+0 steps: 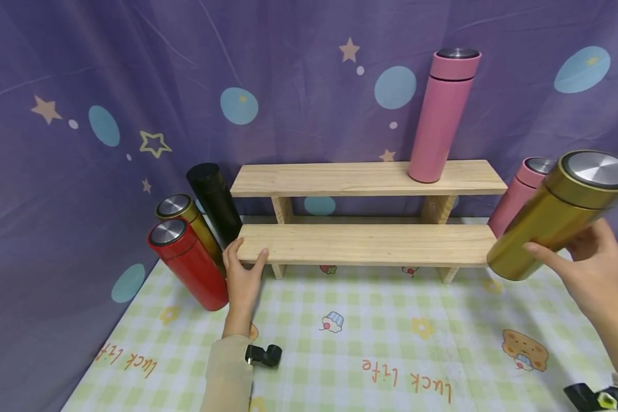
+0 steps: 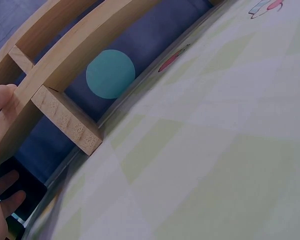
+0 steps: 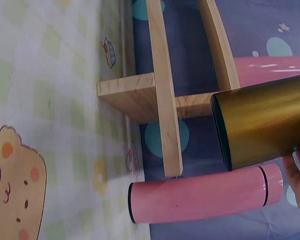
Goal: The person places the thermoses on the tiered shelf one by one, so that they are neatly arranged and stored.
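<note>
My right hand (image 1: 594,269) grips a gold thermos (image 1: 561,214) with a steel-topped lid, holding it tilted in the air by the shelf's right end. In the right wrist view the thermos (image 3: 265,122) hangs off the wooden boards, its base toward them. My left hand (image 1: 244,280) holds the left front corner of the two-tier wooden shelf (image 1: 365,245), thumb at the front edge, other fingers round the end. On the upper board stands a pink thermos (image 1: 445,117). A second pink thermos (image 1: 517,194) stands on the table right of the shelf, partly hidden behind the gold one.
Left of the shelf stand a red thermos (image 1: 190,266), another gold thermos (image 1: 177,207) partly behind it, and a black thermos (image 1: 216,200), close to my left hand. A green checked cloth (image 1: 309,355) covers the table. A purple patterned curtain (image 1: 298,68) hangs behind.
</note>
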Action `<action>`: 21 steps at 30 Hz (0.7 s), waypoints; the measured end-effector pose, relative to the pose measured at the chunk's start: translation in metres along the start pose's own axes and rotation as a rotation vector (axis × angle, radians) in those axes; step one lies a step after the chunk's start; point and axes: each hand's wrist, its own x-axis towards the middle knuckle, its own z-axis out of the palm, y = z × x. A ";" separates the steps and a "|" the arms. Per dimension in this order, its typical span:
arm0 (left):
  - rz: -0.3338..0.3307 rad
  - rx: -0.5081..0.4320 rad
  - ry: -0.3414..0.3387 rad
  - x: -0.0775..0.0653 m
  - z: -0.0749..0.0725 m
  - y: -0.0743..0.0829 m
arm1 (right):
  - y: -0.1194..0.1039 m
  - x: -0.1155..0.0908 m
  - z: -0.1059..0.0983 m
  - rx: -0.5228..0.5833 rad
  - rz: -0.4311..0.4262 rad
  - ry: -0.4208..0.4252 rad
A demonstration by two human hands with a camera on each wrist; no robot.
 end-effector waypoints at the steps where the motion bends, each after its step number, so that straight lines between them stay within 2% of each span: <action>1: 0.001 -0.001 0.000 0.000 0.000 0.000 | -0.001 0.000 0.002 0.000 -0.007 -0.009; 10: 0.000 0.002 0.004 0.000 0.001 0.000 | -0.005 0.002 0.020 0.020 -0.023 -0.018; 14: 0.003 -0.002 0.005 -0.001 0.001 0.000 | -0.006 0.006 0.031 0.169 -0.042 -0.035; 17: 0.002 0.002 0.007 -0.001 0.001 0.000 | -0.006 0.009 0.038 0.321 -0.054 -0.058; 21: 0.008 0.003 0.007 0.001 0.001 -0.001 | -0.006 0.012 0.049 0.385 -0.078 -0.076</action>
